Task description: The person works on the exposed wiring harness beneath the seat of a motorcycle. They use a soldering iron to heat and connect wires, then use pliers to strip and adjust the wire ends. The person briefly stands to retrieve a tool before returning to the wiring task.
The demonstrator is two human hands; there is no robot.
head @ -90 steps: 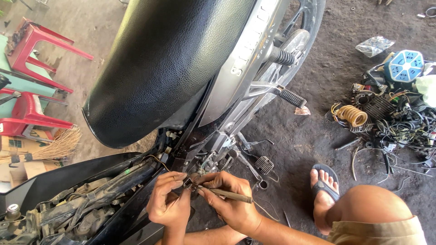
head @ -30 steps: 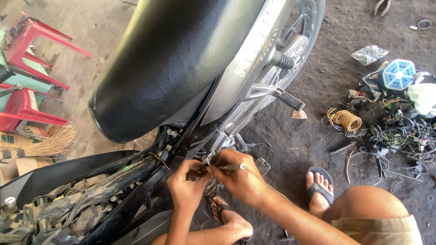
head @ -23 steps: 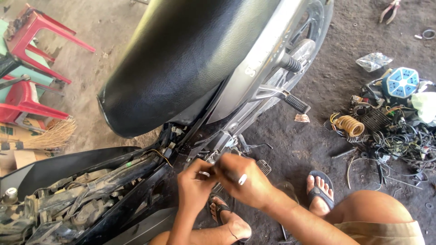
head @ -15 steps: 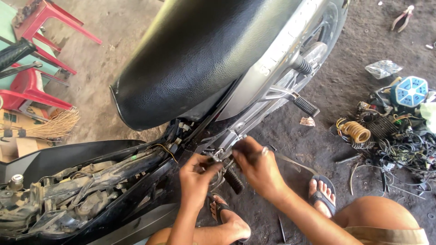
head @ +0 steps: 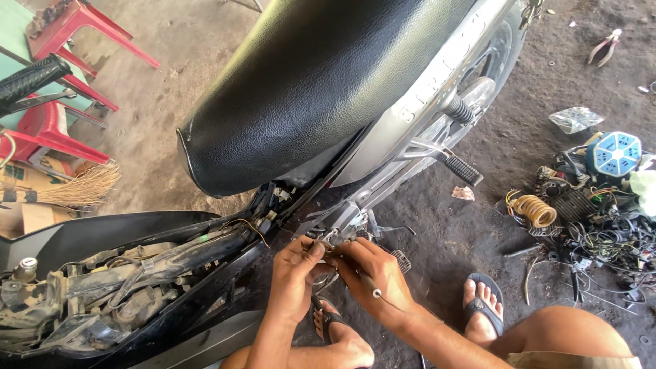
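Black padded motorcycle seat [head: 321, 89] raised; dusty frame wiring [head: 123, 287] exposed. Our left hand [head: 295, 277] pinches small metal fitting [head: 326, 240] under seat hinge. Our right hand [head: 374, 273] grips thin dark-handled screwdriver [head: 369, 285]. We judge fitting still attached, work mid-way.

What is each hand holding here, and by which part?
The right hand grips a slim metal tool around its shaft, the free end poking out below the fingers. The left hand pinches something small at the motorbike frame; what it is cannot be told.

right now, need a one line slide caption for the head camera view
Both hands, left hand and right hand holding a thin tool, work under a motorcycle's raised black seat.
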